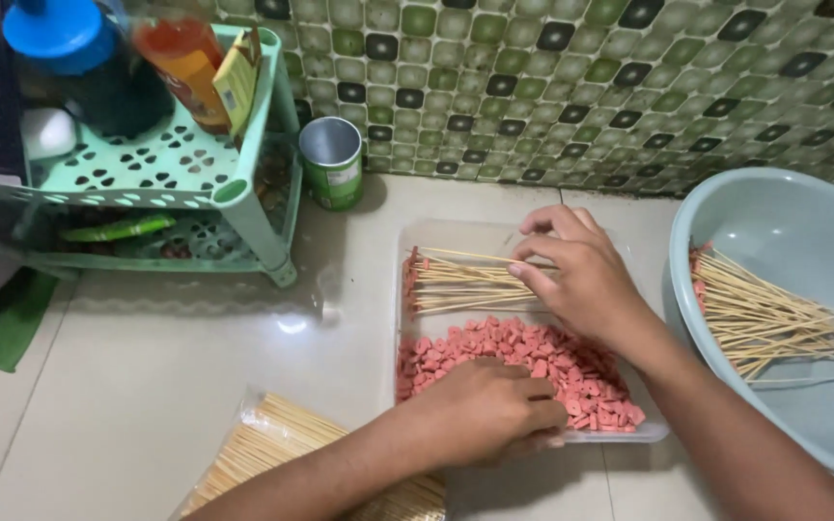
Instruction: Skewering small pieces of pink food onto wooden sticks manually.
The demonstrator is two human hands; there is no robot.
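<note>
Over the clear tray [407, 289] on the pale bench [166, 386], the right hand [581, 275] closes its fingers on one bamboo skewer [456, 285] from the loaded bundle. The left hand [485, 410] is curled into the pink sausage pieces [571, 362] just nearer, pinching some; which, I cannot tell. Right of the tray, a grey basin [784, 222] collects more skewers, tips inward. A bag of bare sticks [263, 444] waits near left.
</note>
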